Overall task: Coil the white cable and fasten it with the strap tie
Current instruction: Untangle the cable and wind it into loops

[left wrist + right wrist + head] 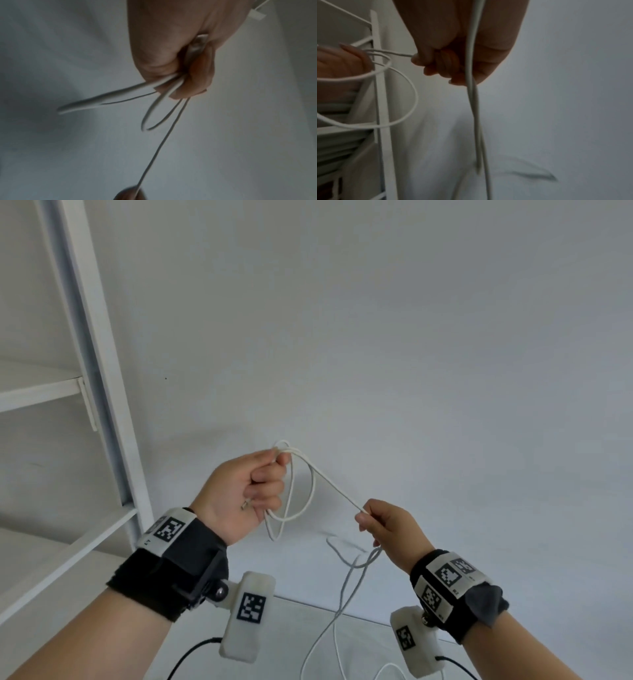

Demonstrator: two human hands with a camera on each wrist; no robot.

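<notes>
My left hand (pixel 255 491) is raised in front of the wall as a fist, gripping a few loops of the white cable (pixel 310 491) that hang below it. From the top of the fist a taut strand (pixel 337 489) runs down right to my right hand (pixel 382 525), which pinches it between thumb and forefinger. The rest of the cable (pixel 342 594) drops from the right hand towards the table. In the left wrist view the left hand (pixel 187 67) holds the cable loops (pixel 154 115) and a metal plug end (pixel 197 44). In the right wrist view the right hand (pixel 453 58) grips the strand (pixel 397 54). No strap tie is clearly visible.
A white shelf frame (pixel 99 378) stands at the left against the plain white wall (pixel 411 337). The table edge (pixel 342 613) shows at the bottom, with slack cable and black wrist-camera leads (pixel 185 659) over it.
</notes>
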